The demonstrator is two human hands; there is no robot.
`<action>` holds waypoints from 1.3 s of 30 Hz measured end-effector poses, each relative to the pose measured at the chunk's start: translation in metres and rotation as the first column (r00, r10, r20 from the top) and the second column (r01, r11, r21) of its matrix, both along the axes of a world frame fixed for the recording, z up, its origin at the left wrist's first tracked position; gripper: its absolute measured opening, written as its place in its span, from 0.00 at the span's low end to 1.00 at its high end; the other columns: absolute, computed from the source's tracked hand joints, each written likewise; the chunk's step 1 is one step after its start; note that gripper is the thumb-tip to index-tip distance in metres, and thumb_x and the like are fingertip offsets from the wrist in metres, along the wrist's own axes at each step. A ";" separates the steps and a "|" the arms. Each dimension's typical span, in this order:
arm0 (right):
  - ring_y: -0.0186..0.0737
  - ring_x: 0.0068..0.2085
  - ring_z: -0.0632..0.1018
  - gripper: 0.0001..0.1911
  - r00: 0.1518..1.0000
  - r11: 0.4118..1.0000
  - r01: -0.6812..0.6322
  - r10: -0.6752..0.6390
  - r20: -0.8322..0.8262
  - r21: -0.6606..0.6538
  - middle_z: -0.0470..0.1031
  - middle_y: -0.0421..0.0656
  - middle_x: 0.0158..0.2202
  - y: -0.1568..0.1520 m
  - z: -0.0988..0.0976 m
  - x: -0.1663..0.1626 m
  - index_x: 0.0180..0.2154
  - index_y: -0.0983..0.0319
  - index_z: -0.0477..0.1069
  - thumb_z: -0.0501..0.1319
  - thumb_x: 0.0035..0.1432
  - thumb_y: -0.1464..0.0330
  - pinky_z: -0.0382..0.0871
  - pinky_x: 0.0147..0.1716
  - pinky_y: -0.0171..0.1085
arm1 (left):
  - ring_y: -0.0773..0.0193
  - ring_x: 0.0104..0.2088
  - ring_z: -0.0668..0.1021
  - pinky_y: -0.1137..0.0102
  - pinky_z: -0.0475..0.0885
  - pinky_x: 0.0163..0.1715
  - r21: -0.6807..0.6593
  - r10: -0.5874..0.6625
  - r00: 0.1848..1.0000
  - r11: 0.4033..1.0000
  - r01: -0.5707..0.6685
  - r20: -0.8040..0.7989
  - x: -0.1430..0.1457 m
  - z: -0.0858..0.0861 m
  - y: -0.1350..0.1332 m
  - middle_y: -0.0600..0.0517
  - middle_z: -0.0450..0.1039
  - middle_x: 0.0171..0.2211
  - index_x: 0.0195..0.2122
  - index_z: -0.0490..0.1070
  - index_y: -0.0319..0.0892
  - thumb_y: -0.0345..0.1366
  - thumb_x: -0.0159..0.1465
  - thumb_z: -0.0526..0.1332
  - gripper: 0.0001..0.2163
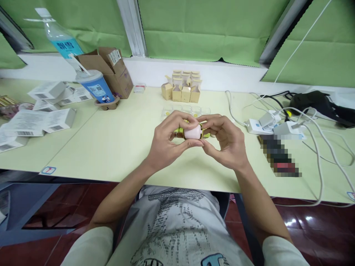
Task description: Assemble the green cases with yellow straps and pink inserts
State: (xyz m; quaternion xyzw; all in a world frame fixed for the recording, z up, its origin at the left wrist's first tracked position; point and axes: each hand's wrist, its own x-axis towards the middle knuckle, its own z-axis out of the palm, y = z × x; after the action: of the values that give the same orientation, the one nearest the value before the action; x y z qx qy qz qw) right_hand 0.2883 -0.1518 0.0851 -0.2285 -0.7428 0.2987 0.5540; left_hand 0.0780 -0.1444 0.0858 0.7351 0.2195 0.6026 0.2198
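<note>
My left hand (166,142) and my right hand (226,142) meet over the pale green table (111,144), both pinched on one small object (193,132). It has a rounded pink-white part with a gold band and yellow-green bits at its sides. Thumbs press from below, fingers curl over the top. Just behind the hands lies a clear plastic tray (186,110) with small compartments. Farther back stand several small tan cartons (183,88), their flaps open.
At left lie flat white barcode-labelled boxes (41,120), a blue cup (97,88) in a holder, a water bottle (59,37) and an open cardboard box (111,68). At right sit white chargers (273,125) with tangled cables, a blurred-out item (279,155) and a black bag (318,103).
</note>
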 end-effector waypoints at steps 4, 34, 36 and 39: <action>0.48 0.57 0.84 0.12 0.998 0.999 0.031 -0.032 0.063 0.022 0.81 0.50 0.58 0.001 -0.001 0.000 0.49 0.54 0.76 0.73 0.67 0.68 0.86 0.50 0.45 | 0.56 0.49 0.86 0.68 0.83 0.33 0.035 0.022 0.997 0.999 -0.020 -0.069 -0.001 0.002 0.000 0.45 0.83 0.48 0.42 0.80 0.46 0.55 0.65 0.78 0.19; 0.60 0.58 0.83 0.11 0.984 0.968 0.110 -0.139 0.115 0.225 0.81 0.49 0.50 0.003 0.001 0.007 0.42 0.52 0.74 0.73 0.60 0.69 0.84 0.49 0.57 | 0.56 0.53 0.88 0.55 0.86 0.57 0.180 -0.018 0.987 0.982 0.048 -0.162 -0.003 0.007 -0.004 0.47 0.85 0.52 0.53 0.84 0.52 0.36 0.72 0.73 0.09; 0.60 0.58 0.82 0.11 0.986 0.966 0.101 -0.129 0.109 0.237 0.81 0.49 0.50 0.003 0.002 0.007 0.42 0.52 0.74 0.72 0.61 0.70 0.83 0.49 0.57 | 0.56 0.53 0.87 0.56 0.86 0.57 0.188 -0.027 0.989 0.981 0.055 -0.149 -0.002 0.007 -0.005 0.47 0.84 0.52 0.53 0.84 0.51 0.34 0.72 0.73 0.10; 0.59 0.58 0.82 0.12 0.986 0.964 0.094 -0.124 0.111 0.249 0.81 0.49 0.51 0.003 0.001 0.007 0.43 0.52 0.74 0.71 0.61 0.72 0.83 0.49 0.57 | 0.57 0.53 0.87 0.58 0.86 0.56 0.203 -0.043 0.990 0.977 0.070 -0.134 0.001 0.006 -0.004 0.46 0.84 0.51 0.54 0.84 0.49 0.32 0.71 0.73 0.11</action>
State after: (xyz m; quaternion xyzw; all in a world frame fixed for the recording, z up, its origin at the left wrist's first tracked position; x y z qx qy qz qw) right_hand 0.2949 -0.1486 0.0864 -0.2180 -0.7933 0.1596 0.5456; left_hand 0.0786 -0.1488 0.0920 0.7973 0.1484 0.5670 0.1444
